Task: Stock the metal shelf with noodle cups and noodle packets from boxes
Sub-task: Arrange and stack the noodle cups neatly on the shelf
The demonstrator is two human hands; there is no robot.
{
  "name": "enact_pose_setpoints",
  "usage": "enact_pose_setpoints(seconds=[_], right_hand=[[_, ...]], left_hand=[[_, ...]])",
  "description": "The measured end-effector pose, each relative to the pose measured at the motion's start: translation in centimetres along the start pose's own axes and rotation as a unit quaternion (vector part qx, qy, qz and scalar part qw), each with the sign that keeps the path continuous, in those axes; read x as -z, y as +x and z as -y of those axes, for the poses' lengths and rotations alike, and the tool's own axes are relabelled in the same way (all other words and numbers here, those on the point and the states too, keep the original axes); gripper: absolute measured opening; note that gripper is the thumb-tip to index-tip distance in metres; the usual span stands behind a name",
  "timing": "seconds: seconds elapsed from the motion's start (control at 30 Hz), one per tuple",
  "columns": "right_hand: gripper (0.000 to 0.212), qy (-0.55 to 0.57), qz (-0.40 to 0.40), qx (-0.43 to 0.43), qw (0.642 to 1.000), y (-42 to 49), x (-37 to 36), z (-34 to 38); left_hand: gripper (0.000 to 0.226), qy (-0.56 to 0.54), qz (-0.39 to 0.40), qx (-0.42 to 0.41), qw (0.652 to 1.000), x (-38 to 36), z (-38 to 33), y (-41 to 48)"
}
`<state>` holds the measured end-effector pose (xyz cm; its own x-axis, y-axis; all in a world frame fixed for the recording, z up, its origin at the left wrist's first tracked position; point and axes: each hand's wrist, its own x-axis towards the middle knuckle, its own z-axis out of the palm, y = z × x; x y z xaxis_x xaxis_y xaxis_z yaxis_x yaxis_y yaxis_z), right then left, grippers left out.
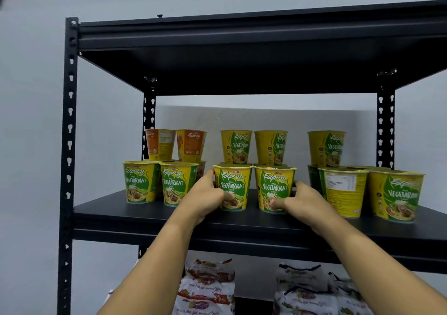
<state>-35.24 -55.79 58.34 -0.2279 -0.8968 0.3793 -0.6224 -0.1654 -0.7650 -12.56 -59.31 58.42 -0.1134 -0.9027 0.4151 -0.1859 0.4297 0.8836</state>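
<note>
Just past centre toward 6 o'clock, two yellow-green cups stand upright, rims up, on the metal shelf (116, 214). Both labels face out and read "Express Cup Vegetarian". The left hand (205, 200) curls round the left cup (235, 186). The right cup (275, 189) sits clasped in the right hand (304, 202). Noodle packets (208, 288) lie lower at 6 o'clock.

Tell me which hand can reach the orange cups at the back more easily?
Left, most likely. The left hand grips a vegetarian cup just right of the orange cups at the back left. The right hand grips the neighbouring cup, farther right, so it would cross over.
</note>
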Motion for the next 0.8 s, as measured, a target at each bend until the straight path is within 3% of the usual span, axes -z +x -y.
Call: enact_pose_setpoints(seconds=[0.27, 0.4, 0.57, 0.67, 0.8], right_hand=[[0.045, -0.013, -0.010, 0.000, 1.000, -0.5, 0.1, 0.3], [0.060, -0.040, -0.090, 0.020, 0.995, -1.2, 0.2, 0.6], [0.062, -0.110, -0.163, 0.056, 0.979, -1.7, -0.1, 0.6], [0.065, -0.187, -0.164, 0.073, 0.966, -2.3, 0.0, 0.1], [0.060, -0.276, -0.099, 0.091, 0.952, -3.7, 1.5, -0.9]], left_hand=[[0.056, 0.004, -0.021, -0.017, 1.000, 0.0, -0.2, -0.2], [0.067, 0.043, -0.099, -0.044, 0.993, 0.0, -0.1, -0.7], [0.047, 0.144, -0.182, -0.120, 0.965, -0.1, 0.3, -1.1], [0.028, 0.181, -0.159, -0.171, 0.955, -0.4, 0.6, -1.3], [0.023, 0.265, -0.051, -0.269, 0.925, -0.5, 1.4, -1.5]])
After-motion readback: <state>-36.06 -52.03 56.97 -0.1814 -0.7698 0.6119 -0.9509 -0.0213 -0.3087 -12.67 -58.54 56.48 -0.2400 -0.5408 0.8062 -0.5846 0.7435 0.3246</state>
